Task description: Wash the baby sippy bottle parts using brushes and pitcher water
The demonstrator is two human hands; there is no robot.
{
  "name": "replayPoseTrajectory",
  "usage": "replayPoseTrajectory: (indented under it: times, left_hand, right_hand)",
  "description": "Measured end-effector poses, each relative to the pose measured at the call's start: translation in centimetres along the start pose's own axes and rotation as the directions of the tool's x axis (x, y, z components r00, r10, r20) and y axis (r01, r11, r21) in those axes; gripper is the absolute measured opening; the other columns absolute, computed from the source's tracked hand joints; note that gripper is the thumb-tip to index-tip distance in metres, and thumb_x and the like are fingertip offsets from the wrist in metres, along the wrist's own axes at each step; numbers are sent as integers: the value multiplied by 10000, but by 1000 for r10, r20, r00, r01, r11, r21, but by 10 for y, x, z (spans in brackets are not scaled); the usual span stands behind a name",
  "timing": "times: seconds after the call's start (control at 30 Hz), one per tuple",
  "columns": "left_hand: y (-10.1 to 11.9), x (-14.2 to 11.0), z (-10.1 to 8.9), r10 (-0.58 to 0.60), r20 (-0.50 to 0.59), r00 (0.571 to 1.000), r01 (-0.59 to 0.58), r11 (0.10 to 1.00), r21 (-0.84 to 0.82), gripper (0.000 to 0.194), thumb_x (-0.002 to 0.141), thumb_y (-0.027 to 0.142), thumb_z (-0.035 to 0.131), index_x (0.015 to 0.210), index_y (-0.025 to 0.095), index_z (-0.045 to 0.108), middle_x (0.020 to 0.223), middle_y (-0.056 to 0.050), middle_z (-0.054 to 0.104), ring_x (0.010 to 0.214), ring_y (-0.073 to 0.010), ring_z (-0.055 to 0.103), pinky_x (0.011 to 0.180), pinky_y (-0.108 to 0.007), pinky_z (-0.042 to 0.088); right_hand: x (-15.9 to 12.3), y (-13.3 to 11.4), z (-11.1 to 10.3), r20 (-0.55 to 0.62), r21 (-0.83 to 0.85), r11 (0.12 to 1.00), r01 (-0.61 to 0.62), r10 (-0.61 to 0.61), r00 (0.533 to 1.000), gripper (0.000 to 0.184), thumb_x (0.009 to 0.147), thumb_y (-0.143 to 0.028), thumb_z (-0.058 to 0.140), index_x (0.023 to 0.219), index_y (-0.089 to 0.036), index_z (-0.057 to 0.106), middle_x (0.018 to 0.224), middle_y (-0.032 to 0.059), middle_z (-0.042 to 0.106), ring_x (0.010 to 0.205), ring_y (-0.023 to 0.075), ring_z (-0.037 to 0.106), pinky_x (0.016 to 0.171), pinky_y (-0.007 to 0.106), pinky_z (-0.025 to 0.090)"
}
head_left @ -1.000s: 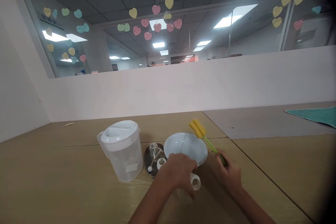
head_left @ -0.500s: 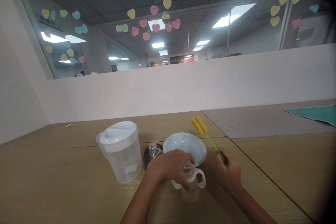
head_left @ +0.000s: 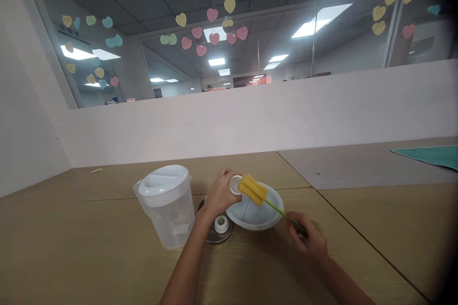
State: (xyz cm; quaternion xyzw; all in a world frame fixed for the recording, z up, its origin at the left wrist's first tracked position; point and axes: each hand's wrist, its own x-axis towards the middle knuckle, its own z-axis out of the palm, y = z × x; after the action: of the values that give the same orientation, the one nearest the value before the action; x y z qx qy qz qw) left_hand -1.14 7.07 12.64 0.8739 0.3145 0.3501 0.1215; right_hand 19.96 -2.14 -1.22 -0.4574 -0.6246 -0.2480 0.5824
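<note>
Two hands meet over the white bowl (head_left: 255,217): the left hand (head_left: 222,193) is wrapped around a small clear cup (head_left: 234,185), held tipped above the bowl's near-left rim, while the right hand (head_left: 309,238) is closed on the green handle of a sponge brush (head_left: 253,189), its yellow head touching the cup's mouth. Beside them stand a lidded plastic pitcher (head_left: 166,205) and a dark saucer (head_left: 218,233) on the wooden table (head_left: 89,257).
</note>
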Motion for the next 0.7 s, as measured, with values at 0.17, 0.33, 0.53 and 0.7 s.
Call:
replayPoseTrajectory:
  times: [0.17,0.33,0.53,0.7]
  left_hand:
    - [-4,-1,2,27,-18,999,-22,976,219,462,598,68,624,1036,211,589,984,-42,506,945,-201,495,827,-316,428]
    - [7,-2,16,123,72,990,-141,780,609,339,689,38,530,982,201,579,959,-74,521,950,-245,463,817,-382,377]
    - [27,-6,47,223,293,930,-364,672,645,281,690,71,539,950,179,529,957,-83,515,909,-243,460,761,-371,369]
    - [30,-2,48,248,262,933,-361,660,658,286,714,67,529,976,184,527,953,-78,517,911,-242,465,795,-385,360]
  right_hand:
    - [7,3,-1,33,-39,977,209,-207,978,205,797,-121,509,988,-161,573,504,-50,528,397,55,449,436,186,388]
    - [6,8,-2,58,-65,949,309,-305,951,314,758,-88,536,1060,-164,581,550,-31,577,441,62,492,465,209,387]
    - [2,4,3,84,-151,931,332,-322,943,260,760,-89,554,1008,-151,600,568,-14,600,473,70,524,506,212,387]
    - [6,9,-1,66,-196,940,279,-271,960,158,776,-126,552,910,-142,633,528,-22,574,432,62,478,493,207,362]
